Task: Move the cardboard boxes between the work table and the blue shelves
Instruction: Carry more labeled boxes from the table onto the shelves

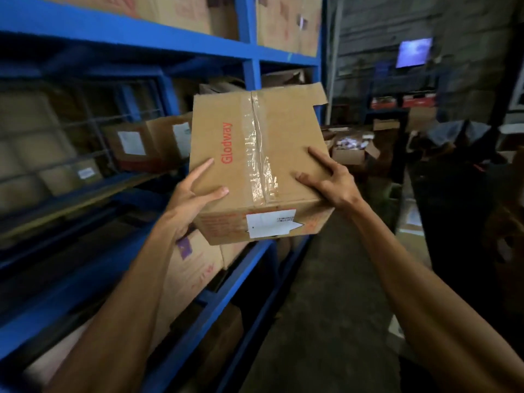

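Held box: one cardboard box (256,163), taped shut along its top seam, red "Glodway" print on top, one white label on its near side; it is in the air, tilted, in front of the blue shelves (181,42), level with the middle shelf's front edge.
Left hand (188,198): grips the box's near left corner, thumb and one finger flat on the top, palm against the side.
Right hand (330,180): grips the near right corner, fingers curled over the top edge.
Loose flap: one, sticking up at the box's far right corner.
Shelved boxes: two with white labels (150,146) on the middle shelf behind the held box; more above and below, blurred.
Floor (326,293): open cartons far right, count unclear.
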